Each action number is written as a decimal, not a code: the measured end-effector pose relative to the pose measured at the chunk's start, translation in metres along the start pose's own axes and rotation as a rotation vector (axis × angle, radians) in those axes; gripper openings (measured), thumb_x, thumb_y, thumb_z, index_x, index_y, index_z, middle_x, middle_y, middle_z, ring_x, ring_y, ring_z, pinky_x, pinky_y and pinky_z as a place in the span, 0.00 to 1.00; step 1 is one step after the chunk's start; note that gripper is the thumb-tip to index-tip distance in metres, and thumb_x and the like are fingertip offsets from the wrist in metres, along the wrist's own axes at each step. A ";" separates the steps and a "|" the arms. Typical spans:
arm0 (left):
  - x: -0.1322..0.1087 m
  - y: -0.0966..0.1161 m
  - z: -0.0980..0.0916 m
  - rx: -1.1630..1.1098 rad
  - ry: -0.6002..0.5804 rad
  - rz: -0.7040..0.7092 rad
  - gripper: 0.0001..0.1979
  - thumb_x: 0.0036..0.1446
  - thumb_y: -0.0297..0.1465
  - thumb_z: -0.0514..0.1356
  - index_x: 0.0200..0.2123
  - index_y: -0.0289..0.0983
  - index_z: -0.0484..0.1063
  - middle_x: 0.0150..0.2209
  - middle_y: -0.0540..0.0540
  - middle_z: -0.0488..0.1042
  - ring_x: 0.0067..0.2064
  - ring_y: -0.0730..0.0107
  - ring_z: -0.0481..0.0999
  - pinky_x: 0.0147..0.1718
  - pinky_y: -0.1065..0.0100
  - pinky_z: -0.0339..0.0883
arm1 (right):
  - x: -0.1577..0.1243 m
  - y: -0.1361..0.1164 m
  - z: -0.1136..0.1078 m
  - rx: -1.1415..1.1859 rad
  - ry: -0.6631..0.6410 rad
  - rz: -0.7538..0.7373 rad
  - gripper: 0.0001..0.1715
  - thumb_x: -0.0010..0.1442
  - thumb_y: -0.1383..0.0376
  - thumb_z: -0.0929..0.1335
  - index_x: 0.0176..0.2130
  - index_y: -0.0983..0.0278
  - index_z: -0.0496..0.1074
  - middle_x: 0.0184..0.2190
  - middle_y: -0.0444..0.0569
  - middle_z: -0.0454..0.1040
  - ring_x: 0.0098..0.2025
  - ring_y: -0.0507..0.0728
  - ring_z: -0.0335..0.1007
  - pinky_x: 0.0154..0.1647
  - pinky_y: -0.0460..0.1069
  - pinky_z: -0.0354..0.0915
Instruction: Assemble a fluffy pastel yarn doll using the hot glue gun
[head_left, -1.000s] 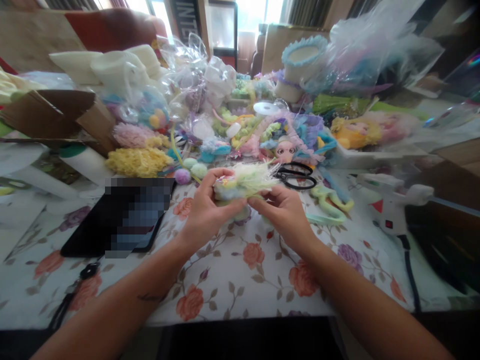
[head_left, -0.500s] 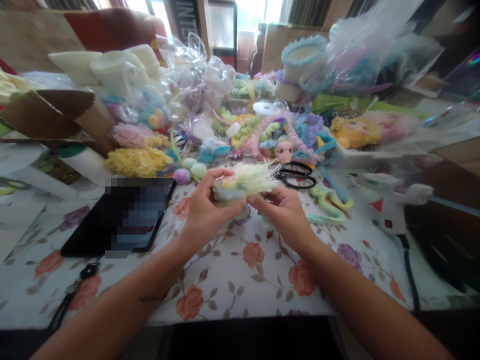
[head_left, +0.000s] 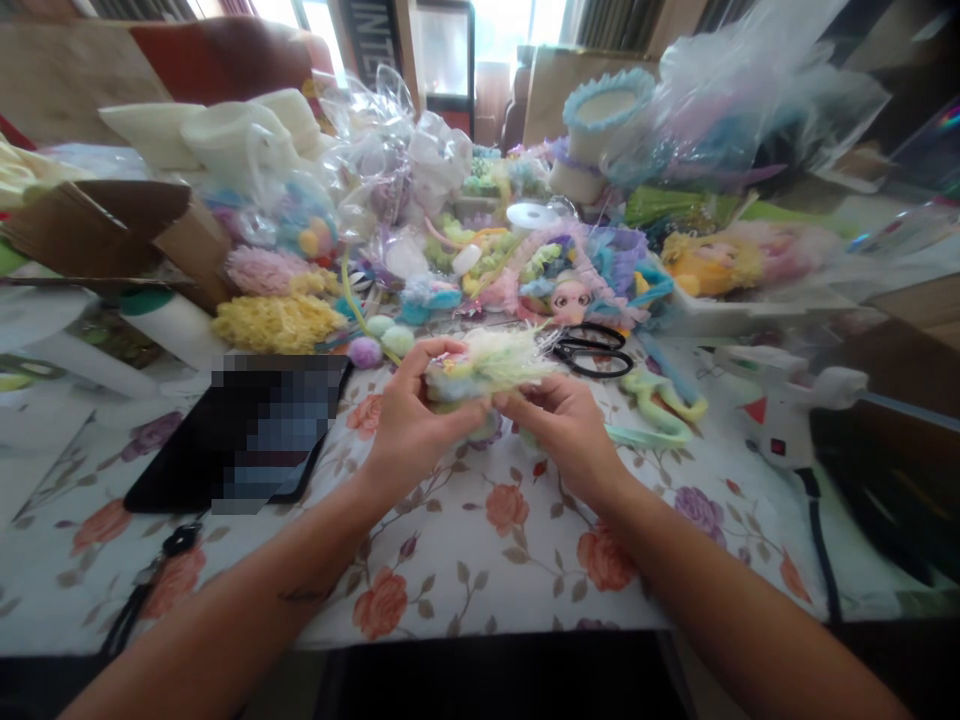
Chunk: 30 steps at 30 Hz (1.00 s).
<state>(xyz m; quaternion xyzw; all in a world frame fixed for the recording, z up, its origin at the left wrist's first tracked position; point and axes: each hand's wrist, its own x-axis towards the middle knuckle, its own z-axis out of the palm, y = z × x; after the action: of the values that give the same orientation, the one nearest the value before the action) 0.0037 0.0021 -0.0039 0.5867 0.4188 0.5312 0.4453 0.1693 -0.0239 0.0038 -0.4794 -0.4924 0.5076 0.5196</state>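
Observation:
Both hands hold one fluffy pale yellow-green craft piece [head_left: 499, 362] with shiny, stringy tufts, just above the flowered tablecloth [head_left: 465, 540]. My left hand [head_left: 412, 420] grips its left side, fingers behind and thumb along the lower front edge. On the opposite side my right hand [head_left: 562, 420] pinches the lower right edge, its thumb near the left thumb. The piece's underside is hidden by the hands. Black-handled scissors [head_left: 596, 352] lie right behind the right hand. A curled pale green fuzzy strip [head_left: 667, 405] rests to the right of that hand.
A tablet [head_left: 232, 430] lies at the left. White glue gun [head_left: 787, 400] with its cord stands at the right. Pompoms [head_left: 365, 351], yellow yarn [head_left: 277, 322], a doll face [head_left: 570, 298] and a ribbon spool [head_left: 531, 215] crowd the back. A cardboard box [head_left: 191, 250] stands back left.
Almost nothing differs. My right hand has shifted very slightly on the fluffy piece, while the left keeps its grip.

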 end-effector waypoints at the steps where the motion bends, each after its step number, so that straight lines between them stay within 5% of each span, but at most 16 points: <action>1: 0.000 0.000 0.000 0.004 -0.001 -0.005 0.23 0.46 0.28 0.72 0.46 0.43 0.71 0.37 0.53 0.73 0.35 0.76 0.73 0.33 0.77 0.69 | 0.000 0.000 0.000 0.008 0.000 -0.001 0.16 0.51 0.54 0.77 0.27 0.63 0.74 0.24 0.41 0.71 0.25 0.48 0.59 0.25 0.46 0.56; 18: 0.000 0.002 0.001 0.003 0.002 -0.040 0.24 0.44 0.26 0.69 0.46 0.42 0.69 0.36 0.53 0.72 0.33 0.75 0.72 0.31 0.75 0.68 | 0.001 0.001 0.002 -0.030 0.005 0.011 0.13 0.53 0.57 0.75 0.27 0.64 0.74 0.25 0.42 0.71 0.26 0.49 0.60 0.27 0.46 0.57; 30: 0.001 0.002 -0.001 0.006 -0.073 -0.017 0.24 0.45 0.26 0.68 0.46 0.43 0.67 0.38 0.53 0.70 0.35 0.74 0.70 0.33 0.74 0.66 | 0.001 0.002 0.001 0.020 -0.017 0.027 0.11 0.52 0.58 0.75 0.34 0.62 0.76 0.32 0.46 0.76 0.37 0.57 0.73 0.40 0.51 0.67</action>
<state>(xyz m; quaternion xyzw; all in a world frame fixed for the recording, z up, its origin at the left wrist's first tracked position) 0.0029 0.0024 -0.0015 0.6036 0.4087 0.5042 0.4631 0.1680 -0.0230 0.0020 -0.4765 -0.4853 0.5235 0.5132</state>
